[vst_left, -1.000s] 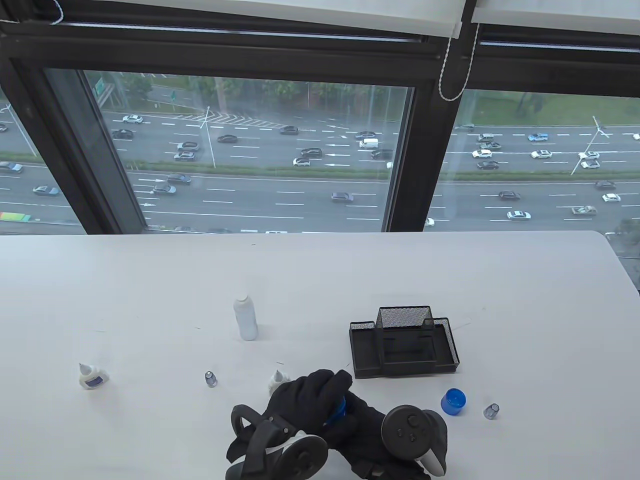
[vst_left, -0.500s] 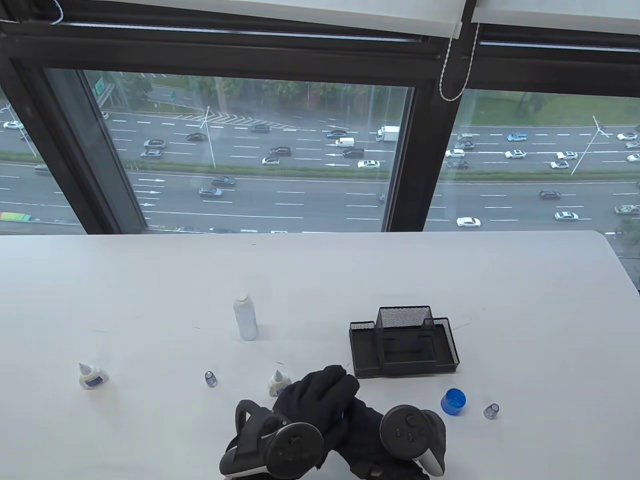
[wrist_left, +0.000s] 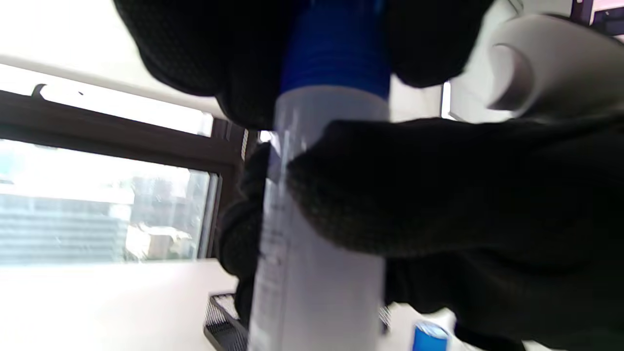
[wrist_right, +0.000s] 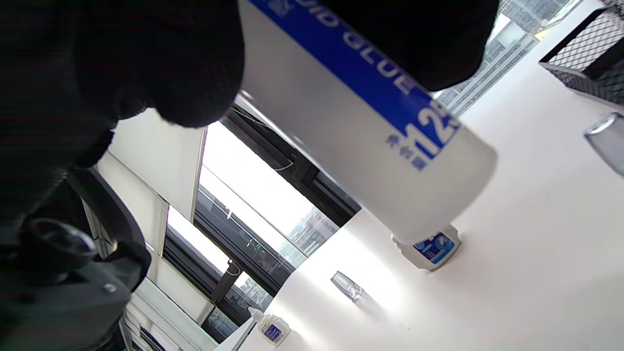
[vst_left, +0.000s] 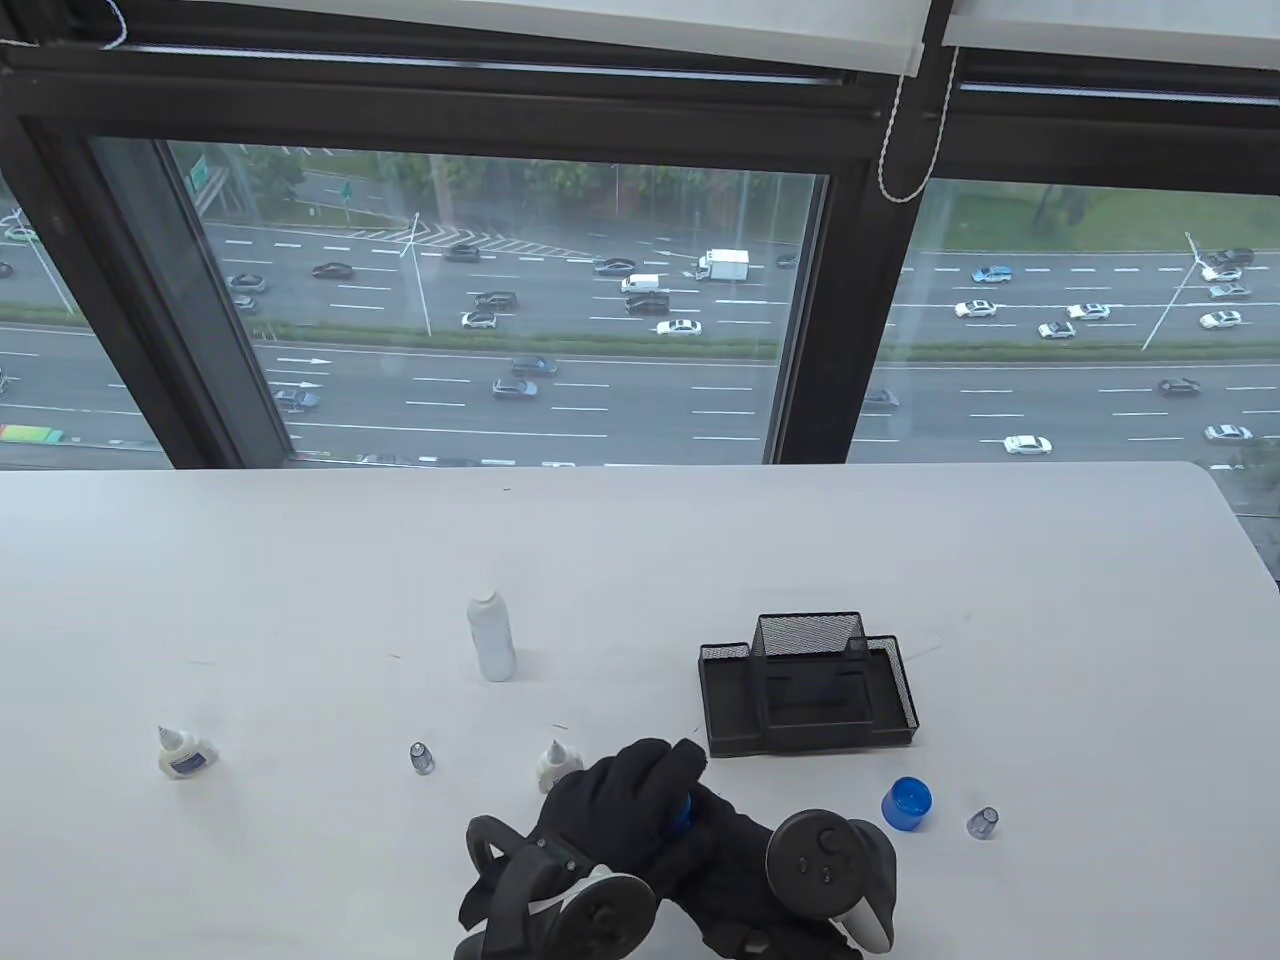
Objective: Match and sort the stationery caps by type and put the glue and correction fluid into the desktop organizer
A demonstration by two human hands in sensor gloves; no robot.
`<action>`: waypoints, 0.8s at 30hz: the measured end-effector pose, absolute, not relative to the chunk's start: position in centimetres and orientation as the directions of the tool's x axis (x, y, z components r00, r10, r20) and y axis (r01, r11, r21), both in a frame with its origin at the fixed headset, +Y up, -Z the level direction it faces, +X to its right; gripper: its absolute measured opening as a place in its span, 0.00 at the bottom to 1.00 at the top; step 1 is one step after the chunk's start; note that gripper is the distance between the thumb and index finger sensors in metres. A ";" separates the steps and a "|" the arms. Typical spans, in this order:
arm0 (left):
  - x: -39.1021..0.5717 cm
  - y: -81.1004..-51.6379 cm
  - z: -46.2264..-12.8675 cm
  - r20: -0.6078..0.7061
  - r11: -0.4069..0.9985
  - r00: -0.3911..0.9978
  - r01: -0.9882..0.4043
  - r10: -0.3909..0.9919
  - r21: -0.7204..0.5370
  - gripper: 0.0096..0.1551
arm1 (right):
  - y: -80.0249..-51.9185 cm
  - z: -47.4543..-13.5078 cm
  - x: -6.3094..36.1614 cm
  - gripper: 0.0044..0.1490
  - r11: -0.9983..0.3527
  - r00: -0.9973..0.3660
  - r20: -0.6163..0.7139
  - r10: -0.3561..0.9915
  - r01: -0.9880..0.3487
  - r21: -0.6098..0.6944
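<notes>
Near the table's front edge both gloved hands meet on one liquid glue bottle (wrist_right: 365, 122), white with a blue label. My left hand (vst_left: 640, 790) grips its blue cap (vst_left: 682, 812), which sits on the bottle's neck (wrist_left: 336, 44). My right hand (vst_left: 715, 850) curls round the bottle body (wrist_left: 317, 243). A second white bottle (vst_left: 492, 635) stands uncapped at mid-table. A loose blue cap (vst_left: 906, 802) and a clear cap (vst_left: 983, 822) lie right of the hands. Two small correction fluid bottles (vst_left: 183, 752) (vst_left: 555, 765) and another clear cap (vst_left: 421, 757) stand to the left.
The black mesh desktop organizer (vst_left: 805, 685) stands just beyond the hands with nothing in its trays. The white table (vst_left: 900, 560) ends at a window wall behind and curves off at the right.
My left wrist rolled over the cap and back: half a second ago the blue cap was hidden, now it shows again. The bottle stays in the right hand.
</notes>
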State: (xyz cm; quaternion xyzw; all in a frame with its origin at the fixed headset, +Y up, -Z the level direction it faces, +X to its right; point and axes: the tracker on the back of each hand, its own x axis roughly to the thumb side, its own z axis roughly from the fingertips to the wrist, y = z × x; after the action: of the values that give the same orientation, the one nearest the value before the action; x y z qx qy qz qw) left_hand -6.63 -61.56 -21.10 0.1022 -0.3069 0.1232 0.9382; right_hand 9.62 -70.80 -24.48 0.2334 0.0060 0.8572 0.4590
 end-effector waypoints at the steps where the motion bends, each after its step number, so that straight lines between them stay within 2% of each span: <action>1: -6.6 -61.5 -21.1 0.614 0.951 0.767 -0.296 0.185 0.083 0.34 | -70.9 -24.5 9.6 0.46 -0.576 -0.466 0.395 0.791 -0.785 0.227; 5: -6.7 -61.6 -21.2 0.602 0.954 0.775 -0.290 0.191 0.071 0.36 | -70.8 -24.5 9.4 0.46 -0.594 -0.484 0.400 0.778 -0.775 0.217; 7: -6.8 -61.7 -21.0 0.562 0.941 0.816 -0.283 0.134 0.186 0.44 | -70.7 -24.4 9.6 0.46 -0.581 -0.474 0.396 0.786 -0.786 0.213; 8: -6.8 -61.7 -20.9 0.558 0.935 0.821 -0.281 0.116 0.218 0.40 | -70.7 -24.4 9.6 0.46 -0.585 -0.478 0.399 0.782 -0.783 0.209; 12: -7.0 -61.4 -21.2 0.617 0.927 0.763 -0.347 0.190 0.144 0.32 | -70.5 -24.4 9.6 0.45 -0.598 -0.484 0.412 0.772 -0.773 0.211; 15: -7.5 -61.2 -21.2 0.599 0.915 0.772 -0.374 0.214 0.155 0.33 | -70.5 -24.4 9.6 0.45 -0.598 -0.481 0.417 0.771 -0.771 0.217; 19: -7.5 -61.4 -21.2 0.577 0.911 0.787 -0.376 0.218 0.170 0.42 | -70.4 -24.1 9.7 0.45 -0.574 -0.469 0.417 0.778 -0.800 0.173; 24: -7.5 -61.0 -21.1 0.623 0.895 0.743 -0.420 0.245 0.148 0.35 | -70.1 -24.1 9.8 0.44 -0.589 -0.475 0.432 0.766 -0.788 0.179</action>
State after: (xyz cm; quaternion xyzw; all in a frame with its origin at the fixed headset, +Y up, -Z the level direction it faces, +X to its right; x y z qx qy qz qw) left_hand -7.49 -61.00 -21.14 0.1408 -0.3100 0.1802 0.9228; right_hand 9.77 -70.13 -24.13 0.2398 -0.0223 0.8586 0.4526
